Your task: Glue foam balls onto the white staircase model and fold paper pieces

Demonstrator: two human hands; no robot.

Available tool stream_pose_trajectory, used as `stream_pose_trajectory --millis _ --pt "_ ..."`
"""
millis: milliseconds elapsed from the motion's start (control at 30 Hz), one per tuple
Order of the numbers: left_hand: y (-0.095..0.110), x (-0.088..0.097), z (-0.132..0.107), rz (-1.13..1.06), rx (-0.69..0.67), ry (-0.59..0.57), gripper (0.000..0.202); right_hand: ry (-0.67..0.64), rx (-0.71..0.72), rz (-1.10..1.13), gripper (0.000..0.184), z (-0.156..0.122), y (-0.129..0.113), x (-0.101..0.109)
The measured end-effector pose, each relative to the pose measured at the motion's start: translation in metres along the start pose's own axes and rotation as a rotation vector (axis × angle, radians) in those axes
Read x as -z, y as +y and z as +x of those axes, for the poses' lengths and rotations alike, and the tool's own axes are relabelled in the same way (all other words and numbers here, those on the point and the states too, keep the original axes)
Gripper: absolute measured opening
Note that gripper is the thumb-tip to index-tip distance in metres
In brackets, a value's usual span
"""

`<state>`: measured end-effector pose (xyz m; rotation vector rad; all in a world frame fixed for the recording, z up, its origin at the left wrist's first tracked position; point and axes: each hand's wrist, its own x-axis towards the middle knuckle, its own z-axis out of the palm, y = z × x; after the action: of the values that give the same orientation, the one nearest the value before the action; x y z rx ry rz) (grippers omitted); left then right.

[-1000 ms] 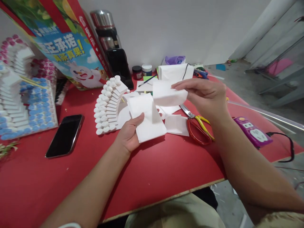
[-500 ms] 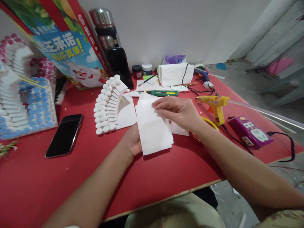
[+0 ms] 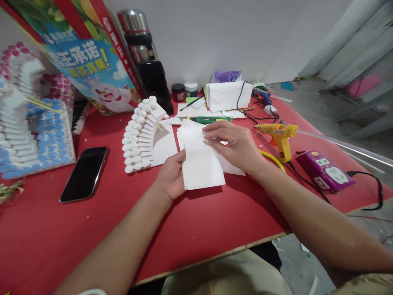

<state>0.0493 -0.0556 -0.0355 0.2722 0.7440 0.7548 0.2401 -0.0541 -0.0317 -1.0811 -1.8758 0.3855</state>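
Observation:
White sheets of paper (image 3: 202,166) are held in front of me, their lower edges hanging over the red table. My left hand (image 3: 174,175) grips them at the left edge, its fingers hidden behind the paper. At the upper right, my right hand (image 3: 231,143) pinches the top part of the sheets between thumb and fingertips. Just left of the sheets stands a curved white piece (image 3: 146,137), built of stepped white blocks with rounded white pads along its outer edge. Behind my hands lies a green utility knife (image 3: 211,120).
A black phone (image 3: 84,174) lies left. On the right are a yellow glue gun (image 3: 279,137) and a purple power socket (image 3: 325,170) with cords. At the back stand a colourful bag (image 3: 92,61), a flask (image 3: 135,24) and paint jars (image 3: 190,89). Blue-and-white craft pieces (image 3: 52,135) fill the far left.
The sheets now sit more upright, with their lower edge raised and shifted slightly right. My left hand's thumb has come round to their left edge; my right hand has moved slightly right.

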Motion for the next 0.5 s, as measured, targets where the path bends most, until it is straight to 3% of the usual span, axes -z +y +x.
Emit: stream_pose_trajectory --millis 167,233,367,500 --pt "0.000 -0.002 -0.001 -0.034 -0.055 -0.109 0.061 -0.018 -0.036 -0.026 0.013 0.000 -0.002 -0.002" --pt "-0.002 0.000 -0.001 -0.020 -0.062 -0.134 0.055 -0.017 -0.032 -0.027 0.014 -0.001 -0.003 -0.003" --pt "-0.006 0.004 -0.002 0.083 -0.051 -0.084 0.053 -0.011 -0.022 -0.025 0.015 0.000 -0.004 -0.002" --pt "0.000 0.004 -0.004 0.099 -0.056 -0.094 0.054 0.078 -0.038 -0.067 0.017 0.004 0.004 0.015"
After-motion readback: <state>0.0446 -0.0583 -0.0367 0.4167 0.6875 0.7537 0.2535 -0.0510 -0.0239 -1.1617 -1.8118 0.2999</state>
